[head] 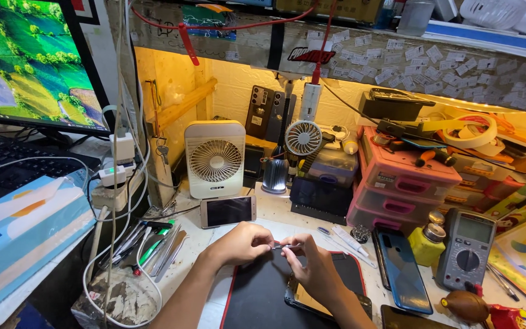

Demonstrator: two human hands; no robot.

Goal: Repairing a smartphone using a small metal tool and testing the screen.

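Fingers (267, 245) of the left hand (243, 242) pinched together on one end of a small slim silvery metal piece (282, 247), fingertips of the right hand (313, 263) closed on the other end. Held level, just above the black work mat with red edging (257, 298), long axis running left to right between the two hands (too small to tell which end is which).

Under the right hand, one dark phone in a red-rimmed case (345, 274), lying flat and touching the mat's right edge. Beside it to the right, one blue glossy phone (404, 268), face down, long axis running away from the body. Beyond the hands, one rose-gold phone (227, 211), set crosswise on its long edge, near the one square cream desk fan (215, 158). One small round white fan (303, 137) further back.

At the right, one grey multimeter with round dial (468, 247), one small yellow bottle with metal cap (427, 242), and a stack of three pink plastic drawers (400, 183). At the left, a bunch of metal tweezers and tools (153, 244) just off the mat's left edge.

Open room only over the mat itself; crowded on the left, right and far sides, with the near edge free for the forearms.
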